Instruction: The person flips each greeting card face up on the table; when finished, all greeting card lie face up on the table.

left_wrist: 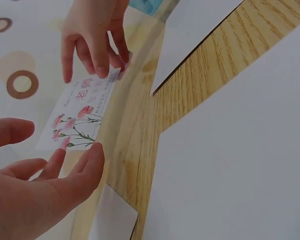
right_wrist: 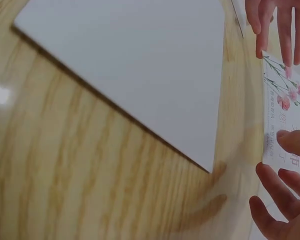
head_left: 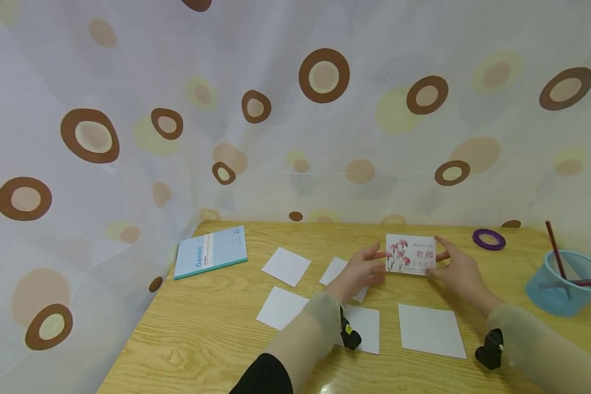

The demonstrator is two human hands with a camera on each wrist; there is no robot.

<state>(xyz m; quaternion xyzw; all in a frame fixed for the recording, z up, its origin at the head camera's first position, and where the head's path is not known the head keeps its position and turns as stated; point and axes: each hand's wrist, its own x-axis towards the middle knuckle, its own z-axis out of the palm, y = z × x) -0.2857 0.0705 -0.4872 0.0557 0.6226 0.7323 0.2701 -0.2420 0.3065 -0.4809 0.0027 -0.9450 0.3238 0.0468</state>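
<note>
1. A card (head_left: 410, 254) printed with pink flowers and the red characters "老师" stands upright above the far middle of the worktop (head_left: 212, 339), held between both hands.
2. The right hand (head_left: 457, 268) pinches the card's right edge with thumb and fingers.
3. The left hand (head_left: 361, 268) is open, its straight fingertips at the card's left edge.
4. A blue notebook (head_left: 210, 252) marked "Gambit" lies far left.
5. White paper squares (head_left: 430, 330) lie under and around the forearms.
6. A purple tape ring (head_left: 488, 239) lies right of the card; further right, a blue cup (head_left: 561, 287) holds pencils (head_left: 555, 249).
</note>
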